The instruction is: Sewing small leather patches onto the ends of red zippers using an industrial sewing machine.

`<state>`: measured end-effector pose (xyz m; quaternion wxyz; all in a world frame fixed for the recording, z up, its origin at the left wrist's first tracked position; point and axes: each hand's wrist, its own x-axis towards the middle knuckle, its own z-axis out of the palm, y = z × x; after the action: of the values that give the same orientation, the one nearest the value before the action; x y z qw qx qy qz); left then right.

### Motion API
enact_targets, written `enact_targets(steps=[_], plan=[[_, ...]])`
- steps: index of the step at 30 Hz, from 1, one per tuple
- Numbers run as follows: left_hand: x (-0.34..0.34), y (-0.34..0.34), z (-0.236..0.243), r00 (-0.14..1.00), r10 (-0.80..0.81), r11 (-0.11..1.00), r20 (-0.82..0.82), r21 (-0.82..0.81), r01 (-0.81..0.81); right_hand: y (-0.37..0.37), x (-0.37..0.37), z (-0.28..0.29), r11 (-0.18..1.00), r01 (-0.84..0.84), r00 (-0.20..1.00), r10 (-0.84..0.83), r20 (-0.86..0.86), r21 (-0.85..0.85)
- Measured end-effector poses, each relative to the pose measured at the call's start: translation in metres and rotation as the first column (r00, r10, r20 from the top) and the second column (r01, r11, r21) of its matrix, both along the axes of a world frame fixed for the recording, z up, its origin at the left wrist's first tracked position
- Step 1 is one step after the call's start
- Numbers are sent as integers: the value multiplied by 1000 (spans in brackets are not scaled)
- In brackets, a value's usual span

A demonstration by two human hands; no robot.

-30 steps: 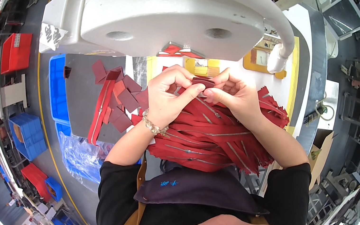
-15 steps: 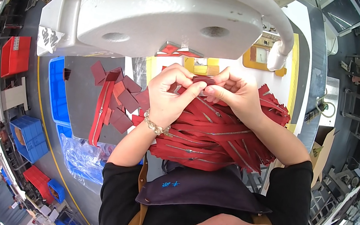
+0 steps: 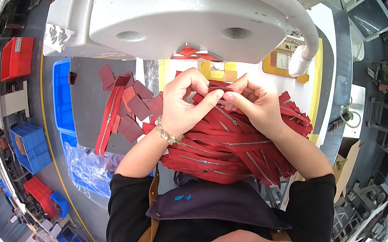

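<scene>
My left hand [image 3: 184, 103] and my right hand [image 3: 254, 105] meet at the centre, both closed in a pinch on a small dark red piece [image 3: 218, 87], partly hidden by my fingers. Under them lies a large pile of red zippers [image 3: 224, 155] with silver teeth, reaching out to the right. Left of my left hand are scattered dark red flat pieces [image 3: 130, 130] and one red zipper [image 3: 109, 122] lying lengthwise.
A white machine body [image 3: 179, 25] with a hose overhangs the hands. Blue trays [image 3: 58, 92] and clear plastic bags [image 3: 87, 167] line the table's left edge. Beyond the zippers are a yellow plate [image 3: 286, 68] and a cardboard box [image 3: 346, 163]. Red and blue crates [image 3: 29, 144] stand leftward.
My fingertips have shifted slightly on the small piece, which is now more covered by them. The hands otherwise stay in place over the pile.
</scene>
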<state>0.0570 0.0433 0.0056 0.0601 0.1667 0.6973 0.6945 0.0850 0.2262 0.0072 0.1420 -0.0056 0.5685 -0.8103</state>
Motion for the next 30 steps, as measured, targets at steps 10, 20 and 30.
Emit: enact_targets(steps=[10, 20, 30], plan=[[0, -2, -2, 982, -169, 947, 80, -261, 184, 2, -4, 0, 999, 18, 1000, -19, -13, -38], [2, -2, 4, 983, -152, 949, 107, -264, 175, 1, -3, 0, 999, 34, 999, -35, -31, -29], [3, 3, 8, 994, -98, 967, 44, -233, 105, 2, -3, -2, 999, 35, 999, -36, -31, -33]])
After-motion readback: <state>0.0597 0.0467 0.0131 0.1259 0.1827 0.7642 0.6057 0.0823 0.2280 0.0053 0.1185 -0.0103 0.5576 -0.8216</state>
